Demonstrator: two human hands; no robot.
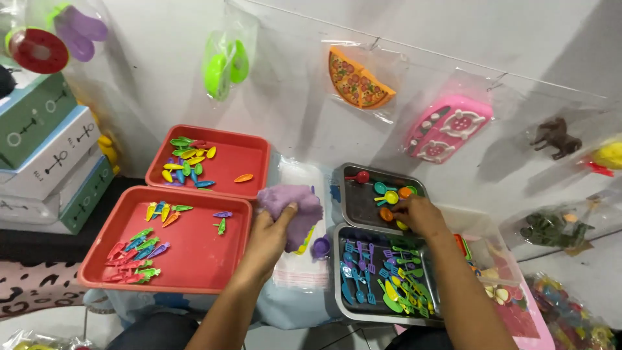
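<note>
Step now: You are picking small toys. Your right hand (421, 217) reaches into the back metal tray (353, 198), fingers bent down over the toy spoons (389, 194).
Right hand: It is curled on the spoons. I cannot tell if it has one pinched yet.
Left hand: Your left hand (269, 236) is closed on a purple bag (291, 204). It holds the bag up over the stack of clear bags (299, 269) on the counter.
Where the things are: The spoons lie in the back metal tray. The front metal tray (340, 298) holds little forks and turners in blue, green and yellow. Two red trays (194, 256) on your left hold toy carrots and leaves.
Next move, I think: Pinch one spoon with your fingertips, lift it straight up, and bring it across to the purple bag. The spoons are small and close together, so go slow and grab just one.
Hard to see: Your right fingers hide the spoon under them. The mouth of the purple bag is hidden by your left hand, so I cannot tell if it is open. A purple cup (320, 247) peeks out by the clear bags. The pink tray (518, 311) on the right is cut off by the edge.
</note>
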